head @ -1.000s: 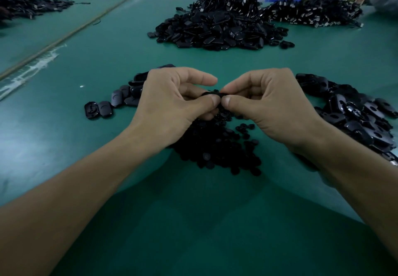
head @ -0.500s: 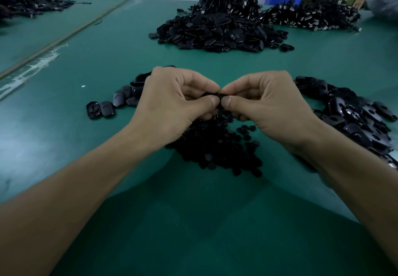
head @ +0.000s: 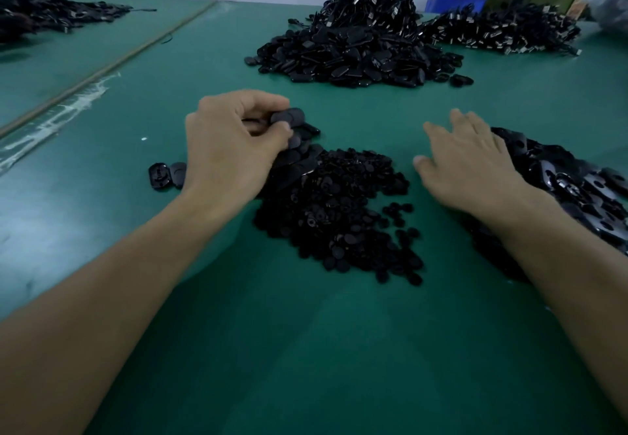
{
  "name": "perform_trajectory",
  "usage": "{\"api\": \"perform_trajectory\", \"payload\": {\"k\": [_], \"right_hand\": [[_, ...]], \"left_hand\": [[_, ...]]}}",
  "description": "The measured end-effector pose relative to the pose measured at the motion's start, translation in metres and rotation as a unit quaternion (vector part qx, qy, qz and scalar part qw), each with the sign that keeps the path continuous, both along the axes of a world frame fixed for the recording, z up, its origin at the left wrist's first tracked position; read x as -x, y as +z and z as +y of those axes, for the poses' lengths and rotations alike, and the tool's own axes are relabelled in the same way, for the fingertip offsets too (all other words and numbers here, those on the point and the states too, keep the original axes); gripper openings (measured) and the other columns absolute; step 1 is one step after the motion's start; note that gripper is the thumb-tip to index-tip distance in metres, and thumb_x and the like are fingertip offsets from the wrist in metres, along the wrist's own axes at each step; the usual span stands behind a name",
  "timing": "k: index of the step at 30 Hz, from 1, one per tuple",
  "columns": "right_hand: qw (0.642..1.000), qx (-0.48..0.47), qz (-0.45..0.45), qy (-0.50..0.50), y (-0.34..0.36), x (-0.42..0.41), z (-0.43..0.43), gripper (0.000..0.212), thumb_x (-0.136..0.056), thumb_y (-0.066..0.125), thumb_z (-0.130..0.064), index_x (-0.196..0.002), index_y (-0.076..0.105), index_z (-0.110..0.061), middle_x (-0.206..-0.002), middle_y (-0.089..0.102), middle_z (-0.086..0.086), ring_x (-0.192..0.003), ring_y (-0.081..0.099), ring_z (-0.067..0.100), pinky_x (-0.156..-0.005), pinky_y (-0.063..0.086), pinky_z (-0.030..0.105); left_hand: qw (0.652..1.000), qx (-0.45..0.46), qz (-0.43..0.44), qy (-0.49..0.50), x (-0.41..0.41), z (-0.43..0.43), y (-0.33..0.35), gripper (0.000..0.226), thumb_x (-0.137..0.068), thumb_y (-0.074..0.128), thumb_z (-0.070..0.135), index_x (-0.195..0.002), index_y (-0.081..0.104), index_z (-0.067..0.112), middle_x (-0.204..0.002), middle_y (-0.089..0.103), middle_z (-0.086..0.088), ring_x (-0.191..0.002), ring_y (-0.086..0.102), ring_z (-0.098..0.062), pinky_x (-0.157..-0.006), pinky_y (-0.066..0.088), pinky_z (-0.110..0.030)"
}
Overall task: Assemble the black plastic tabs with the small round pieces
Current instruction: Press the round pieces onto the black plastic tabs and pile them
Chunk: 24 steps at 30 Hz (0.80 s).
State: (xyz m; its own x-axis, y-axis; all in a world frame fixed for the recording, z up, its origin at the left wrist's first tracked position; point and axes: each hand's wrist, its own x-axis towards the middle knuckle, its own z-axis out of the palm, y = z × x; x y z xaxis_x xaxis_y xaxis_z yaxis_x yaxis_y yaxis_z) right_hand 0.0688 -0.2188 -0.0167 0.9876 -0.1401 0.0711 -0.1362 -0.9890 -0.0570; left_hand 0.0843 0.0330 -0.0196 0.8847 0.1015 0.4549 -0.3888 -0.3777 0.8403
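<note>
Head view: the left hand (head: 234, 142) pinches one black tab (head: 289, 117) between thumb and curled fingers, above loose tabs at the far left of the round pieces (head: 339, 210), which are heaped on the green counter (head: 306, 349) between the hands. The right hand (head: 472, 159), fingers straight and spread, holds nothing at the left edge of the tab pile (head: 571, 179). A larger dark mound (head: 353, 54) lies farther back.

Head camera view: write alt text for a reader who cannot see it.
A person's left hand pinches a black oval plastic tab above a green table, while the open right hand, fingers spread, is at the edge of a pile of black plastic tabs. Between the hands lies a heap of small round black pieces.
</note>
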Motion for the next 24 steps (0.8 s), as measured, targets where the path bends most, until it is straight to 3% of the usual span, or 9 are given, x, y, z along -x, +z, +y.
{"api": "perform_trajectory", "payload": {"k": [3, 6, 8, 11, 14, 16, 19, 24], "right_hand": [[0.999, 0.009, 0.032, -0.021, -0.005, -0.006, -0.006, 0.061, -0.105, 0.029, -0.049, -0.147, 0.036, -0.006, -0.158, 0.024, 0.027, -0.150, 0.014, 0.037, -0.121, 0.013, 0.050], [1.000, 0.011, 0.015, -0.005, -0.004, -0.006, -0.005, 0.054, -0.105, 0.032, -0.045, -0.127, 0.055, -0.002, -0.131, 0.055, 0.025, -0.130, 0.042, 0.038, -0.110, 0.031, 0.048], [1.000, -0.009, 0.000, 0.012, -0.002, -0.004, -0.002, 0.045, -0.105, 0.038, -0.039, -0.120, 0.058, -0.002, -0.118, 0.062, 0.021, -0.117, 0.051, 0.038, -0.102, 0.040, 0.047], [0.999, -0.022, -0.024, 0.012, -0.003, -0.004, 0.000, 0.040, -0.103, 0.042, -0.034, -0.124, 0.056, -0.002, -0.127, 0.056, 0.023, -0.119, 0.049, 0.042, -0.104, 0.041, 0.050], [0.999, 0.023, -0.011, -0.032, -0.006, -0.002, -0.001, 0.053, -0.104, 0.036, -0.043, -0.137, 0.045, -0.003, -0.149, 0.033, 0.030, -0.143, 0.026, 0.043, -0.115, 0.023, 0.053], [0.999, 0.012, 0.016, -0.037, -0.007, -0.003, -0.004, 0.058, -0.105, 0.030, -0.048, -0.133, 0.047, -0.001, -0.148, 0.034, 0.031, -0.143, 0.026, 0.042, -0.116, 0.023, 0.052], [1.000, -0.023, 0.005, -0.002, -0.004, -0.002, -0.004, 0.049, -0.105, 0.034, -0.044, -0.114, 0.056, -0.002, -0.125, 0.052, 0.024, -0.118, 0.048, 0.040, -0.104, 0.040, 0.051], [0.992, -0.041, -0.101, 0.065, 0.000, 0.005, 0.004, 0.031, -0.103, 0.048, -0.035, -0.113, 0.064, -0.011, -0.110, 0.060, 0.011, -0.097, 0.058, 0.032, -0.079, 0.043, 0.036]], "left_hand": [[0.998, -0.050, -0.004, 0.024, -0.004, 0.005, -0.002, 0.022, -0.087, 0.074, 0.010, -0.104, 0.076, 0.024, -0.087, 0.072, 0.014, -0.077, 0.073, -0.004, -0.083, 0.060, -0.028], [0.994, -0.102, -0.030, 0.034, -0.003, 0.007, -0.002, 0.021, -0.087, 0.077, 0.018, -0.107, 0.076, 0.023, -0.083, 0.066, 0.024, -0.075, 0.067, 0.009, -0.078, 0.052, -0.008], [0.991, -0.125, -0.037, 0.035, -0.004, 0.007, -0.003, 0.020, -0.087, 0.079, 0.023, -0.106, 0.077, 0.023, -0.081, 0.064, 0.024, -0.073, 0.063, 0.013, -0.074, 0.047, -0.002], [0.990, -0.134, -0.036, 0.036, -0.004, 0.008, -0.005, 0.017, -0.086, 0.079, 0.023, -0.103, 0.079, 0.020, -0.080, 0.066, 0.021, -0.069, 0.062, 0.014, -0.070, 0.046, -0.002], [0.988, -0.144, -0.038, 0.048, -0.004, 0.009, -0.005, 0.013, -0.086, 0.079, 0.023, -0.100, 0.079, 0.022, -0.078, 0.066, 0.020, -0.063, 0.058, 0.014, -0.064, 0.041, -0.001], [0.986, -0.150, -0.036, 0.062, -0.003, 0.010, -0.004, 0.010, -0.086, 0.078, 0.028, -0.095, 0.079, 0.027, -0.080, 0.066, 0.021, -0.068, 0.059, 0.011, -0.069, 0.047, -0.008], [0.985, -0.152, -0.011, 0.079, 0.000, 0.010, -0.002, 0.008, -0.083, 0.077, 0.038, -0.080, 0.071, 0.042, -0.079, 0.066, 0.022, -0.083, 0.067, -0.008, -0.082, 0.058, -0.039], [0.985, -0.151, 0.012, 0.087, 0.002, 0.009, -0.003, 0.008, -0.081, 0.075, 0.043, -0.083, 0.067, 0.044, -0.074, 0.064, 0.018, -0.082, 0.065, -0.013, -0.080, 0.057, -0.045]]}}
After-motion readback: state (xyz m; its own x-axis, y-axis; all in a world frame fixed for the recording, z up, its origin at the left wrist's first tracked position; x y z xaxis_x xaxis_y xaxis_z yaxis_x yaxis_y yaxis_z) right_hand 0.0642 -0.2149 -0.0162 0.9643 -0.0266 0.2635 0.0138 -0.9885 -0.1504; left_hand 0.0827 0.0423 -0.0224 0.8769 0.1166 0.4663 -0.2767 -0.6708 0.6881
